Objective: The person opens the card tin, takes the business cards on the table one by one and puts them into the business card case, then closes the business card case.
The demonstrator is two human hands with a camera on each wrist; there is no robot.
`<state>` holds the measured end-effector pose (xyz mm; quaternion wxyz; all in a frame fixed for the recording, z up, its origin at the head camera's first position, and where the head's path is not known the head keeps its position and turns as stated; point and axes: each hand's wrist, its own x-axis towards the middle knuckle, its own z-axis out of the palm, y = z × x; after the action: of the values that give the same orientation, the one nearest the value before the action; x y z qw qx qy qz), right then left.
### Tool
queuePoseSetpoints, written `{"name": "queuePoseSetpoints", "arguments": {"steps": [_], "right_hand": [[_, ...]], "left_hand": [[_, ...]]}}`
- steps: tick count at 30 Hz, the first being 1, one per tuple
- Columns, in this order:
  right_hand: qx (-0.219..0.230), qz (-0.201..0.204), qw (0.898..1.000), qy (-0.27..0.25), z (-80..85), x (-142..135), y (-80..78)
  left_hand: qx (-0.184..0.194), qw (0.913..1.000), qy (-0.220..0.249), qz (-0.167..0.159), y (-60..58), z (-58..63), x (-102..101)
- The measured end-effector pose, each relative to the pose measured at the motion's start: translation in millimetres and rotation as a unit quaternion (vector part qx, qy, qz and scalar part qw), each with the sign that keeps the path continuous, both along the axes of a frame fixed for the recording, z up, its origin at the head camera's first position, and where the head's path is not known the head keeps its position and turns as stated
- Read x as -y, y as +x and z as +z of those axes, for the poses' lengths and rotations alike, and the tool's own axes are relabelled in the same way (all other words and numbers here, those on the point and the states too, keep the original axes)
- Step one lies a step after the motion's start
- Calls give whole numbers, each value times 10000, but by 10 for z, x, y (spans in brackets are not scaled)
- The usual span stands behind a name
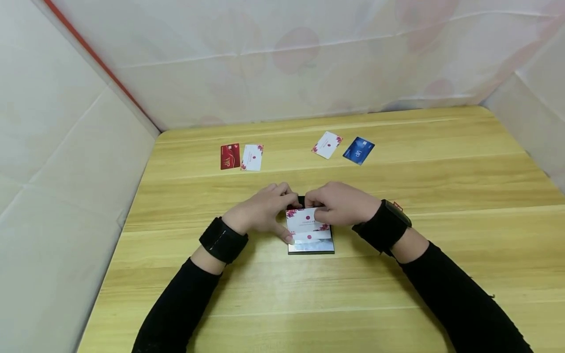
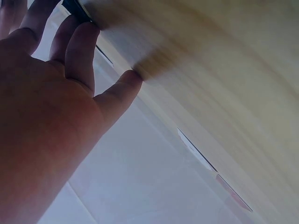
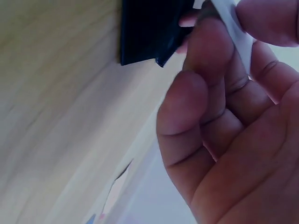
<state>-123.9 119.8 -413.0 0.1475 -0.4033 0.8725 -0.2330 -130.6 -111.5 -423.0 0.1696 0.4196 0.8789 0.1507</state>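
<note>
Mid-frame, my right grip (image 1: 342, 203) is pinching a white card (image 1: 297, 223), finger pads (image 3: 212, 44) showing only in its wrist view; my left grip (image 1: 265, 208) is touching a black holder (image 2: 77, 10), clasping I can't tell.

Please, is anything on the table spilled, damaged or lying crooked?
Nothing looks spilled or damaged. At the back, the blue card and the white card beside it lie slanted, while the red card further left lies nearly straight.
</note>
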Motion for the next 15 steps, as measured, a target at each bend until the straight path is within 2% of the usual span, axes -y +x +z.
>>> {"name": "queuePoseSetpoints", "arguments": {"steps": [6, 15], "right_hand": [[48, -52, 10000, 28, -24, 10, 9], [146, 73, 9995, 268, -92, 21, 6]], "left_hand": [[16, 10000, 1, -18, -8, -6, -1], [42, 10000, 25, 23, 0, -15, 5]]}}
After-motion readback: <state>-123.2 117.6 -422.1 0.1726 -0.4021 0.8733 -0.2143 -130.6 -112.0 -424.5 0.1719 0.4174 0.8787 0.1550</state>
